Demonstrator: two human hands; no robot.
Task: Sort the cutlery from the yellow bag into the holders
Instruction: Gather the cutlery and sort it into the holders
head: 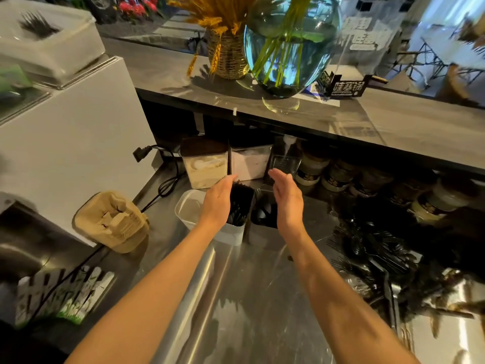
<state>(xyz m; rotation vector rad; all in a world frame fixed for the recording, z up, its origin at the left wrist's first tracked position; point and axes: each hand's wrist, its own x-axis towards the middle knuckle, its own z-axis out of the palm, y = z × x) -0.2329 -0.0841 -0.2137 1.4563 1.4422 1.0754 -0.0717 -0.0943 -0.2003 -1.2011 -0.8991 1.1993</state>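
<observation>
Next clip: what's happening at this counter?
A person stands at a stainless steel counter, both arms stretched forward. The left hand and right hand are open, fingers straight, holding nothing, over two holders: a white plastic holder with black cutlery standing in it and a dark holder beside it that also holds black pieces. A loose pile of black plastic cutlery lies to the right, not yet sorted.

Steel counter under a grey shelf, crowded with cafe odds and ends.
On the shelf (393, 119) a blue glass vase (291, 46) stands just right of a woven basket of wheat (227, 55). Below, a stack of brown cup carriers (112, 222) lies left, two lidded canisters (204, 164) far, dark-lidded jars (336, 174) right.
</observation>
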